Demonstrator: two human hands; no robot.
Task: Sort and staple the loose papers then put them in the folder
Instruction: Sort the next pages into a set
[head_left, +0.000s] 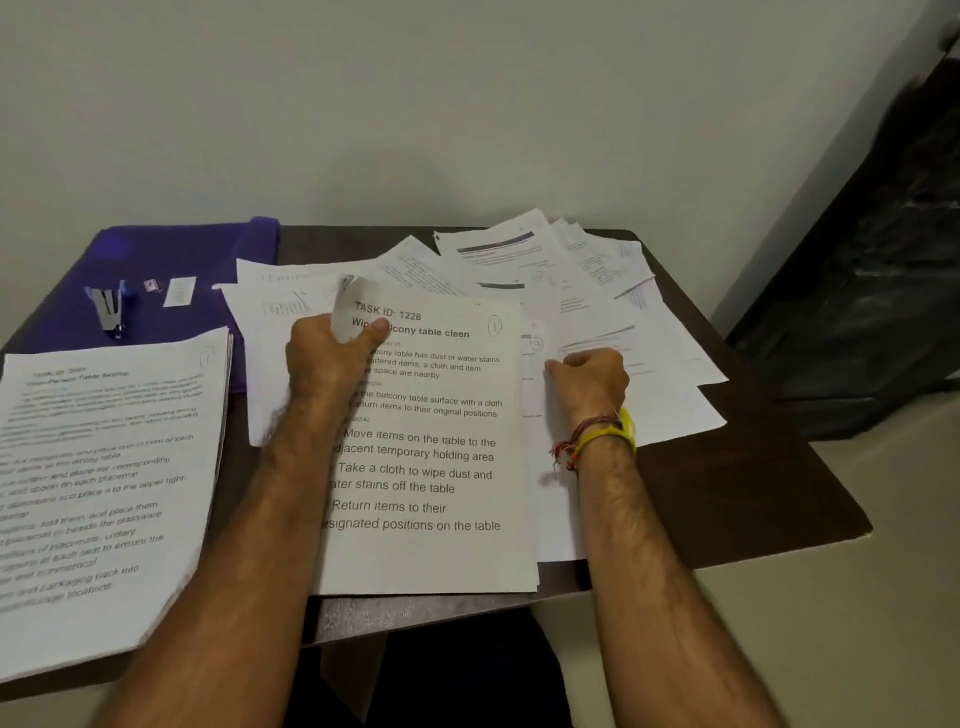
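A printed sheet headed "TASK ID: 1228" lies on top of a small pile in front of me. My left hand pinches its upper left corner, which curls up. My right hand is curled at the sheet's right edge and rests on the papers there; whether it grips one I cannot tell. Loose papers are fanned across the back right of the table. A second stack lies at the left. The purple folder lies at the back left with a stapler on it.
The dark brown table stands against a pale wall. A small staple box and a tiny item lie on the folder. A dark piece of furniture stands to the right. The left stack overhangs the table's front edge.
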